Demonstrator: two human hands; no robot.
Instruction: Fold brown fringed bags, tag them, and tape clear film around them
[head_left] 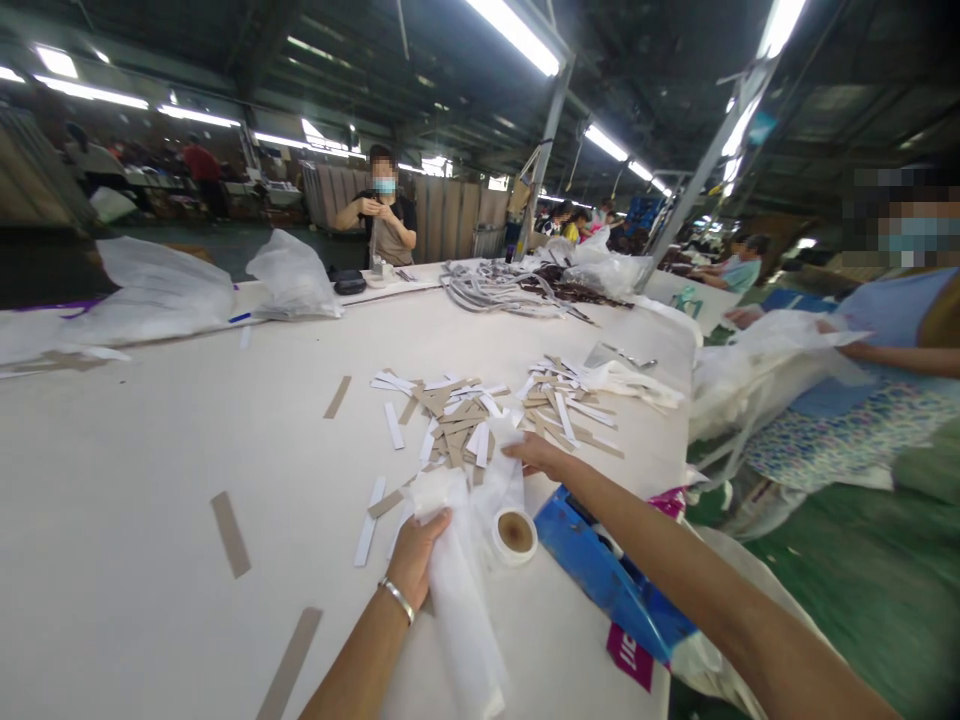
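Note:
My left hand (pixel 417 552), with a silver bangle at the wrist, is closed around a long folded white translucent sheet (pixel 469 610) that hangs toward the table's near edge. Further forward, my right hand (pixel 536 455) pinches thin white film (pixel 504 470) over the pile of strips. Whether the film and the folded sheet are one piece, I cannot tell. A white roll with a brown core (pixel 515 534) rests between my arms. Under my right forearm lies a blue tape dispenser (pixel 611 575). White and tan card strips (pixel 457 415) are heaped just beyond my hands.
Loose strips (pixel 229 535) are scattered across the white table (pixel 135 480). Plastic bags (pixel 161 290) and grey tubing (pixel 487 288) line its far side. One person (pixel 384 215) stands across the table; another (pixel 892 340) handles plastic bags at the right.

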